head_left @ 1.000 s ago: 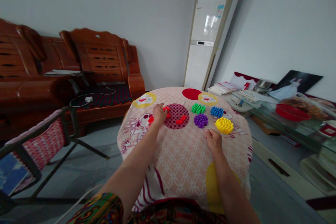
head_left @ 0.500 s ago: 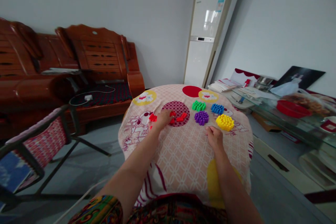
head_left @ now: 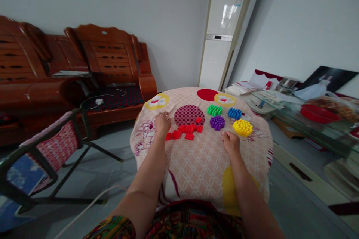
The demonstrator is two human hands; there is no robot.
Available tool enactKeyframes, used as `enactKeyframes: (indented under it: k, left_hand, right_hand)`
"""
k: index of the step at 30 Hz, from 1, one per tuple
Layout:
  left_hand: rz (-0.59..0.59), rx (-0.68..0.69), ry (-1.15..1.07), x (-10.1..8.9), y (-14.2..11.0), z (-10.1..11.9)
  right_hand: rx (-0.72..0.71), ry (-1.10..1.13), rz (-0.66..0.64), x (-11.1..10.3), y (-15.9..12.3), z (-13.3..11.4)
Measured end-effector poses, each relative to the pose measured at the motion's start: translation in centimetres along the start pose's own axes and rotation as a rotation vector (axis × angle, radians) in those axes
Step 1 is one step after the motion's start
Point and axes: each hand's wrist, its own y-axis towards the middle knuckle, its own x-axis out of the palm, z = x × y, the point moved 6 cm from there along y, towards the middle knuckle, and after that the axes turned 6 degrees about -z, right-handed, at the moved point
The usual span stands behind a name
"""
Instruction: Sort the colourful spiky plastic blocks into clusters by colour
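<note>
A round table under a patterned pink cloth (head_left: 202, 164) stands before me. Several loose red blocks (head_left: 186, 130) lie in a row near its middle, just below a dark red dotted circle (head_left: 189, 114). My left hand (head_left: 162, 124) rests curled at the left end of that row, fingers bent down on the cloth. My right hand (head_left: 230, 142) lies on the cloth, fingers loosely curled, just below a yellow spiky cluster (head_left: 242, 127). Green (head_left: 214, 110), blue (head_left: 234, 113) and purple (head_left: 217, 122) clusters sit beside it.
A wooden sofa (head_left: 106, 67) with a charger on its seat stands at the left. A folding chair (head_left: 42, 149) is at the near left. A tall white air conditioner (head_left: 221, 33) stands behind the table. A glass table (head_left: 303, 119) with a red bowl and papers is at the right.
My left hand has swept the red blocks off the dotted circle toward me, gathering them into a row, and has moved left. My right hand has hardly moved.
</note>
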Motion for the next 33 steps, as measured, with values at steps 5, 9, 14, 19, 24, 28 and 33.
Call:
enactKeyframes:
  k: [5,9,14,19,24,28,33]
  left_hand:
    - [-0.018,-0.059,-0.061,-0.1,0.1,-1.8]
    - [0.039,0.116,-0.334,-0.3,-0.9,2.7]
    - [-0.306,0.587,-0.452,4.5,-5.6,12.5]
    - [-0.480,0.832,-0.416,9.3,-10.8,17.1]
    - [-0.400,0.777,-0.458,9.8,-10.5,15.9]
    - [-0.197,0.704,-0.388,7.3,-8.0,13.6]
    - [-0.012,0.373,-0.107,3.7,-4.5,8.5]
  right_hand:
    - [-0.017,0.004,0.004,0.1,0.1,-0.1]
    - [-0.047,0.003,0.022,0.1,-0.1,-0.1]
    - [-0.061,0.100,-0.033,0.1,-0.6,-0.7]
    - [-0.081,0.297,-0.162,0.6,-1.0,-1.4]
    - [-0.053,0.312,-0.184,1.2,-0.8,-0.8]
    - [-0.015,0.311,-0.139,1.4,-0.7,-0.3]
    - [0.084,0.359,0.081,-0.1,-1.0,0.4]
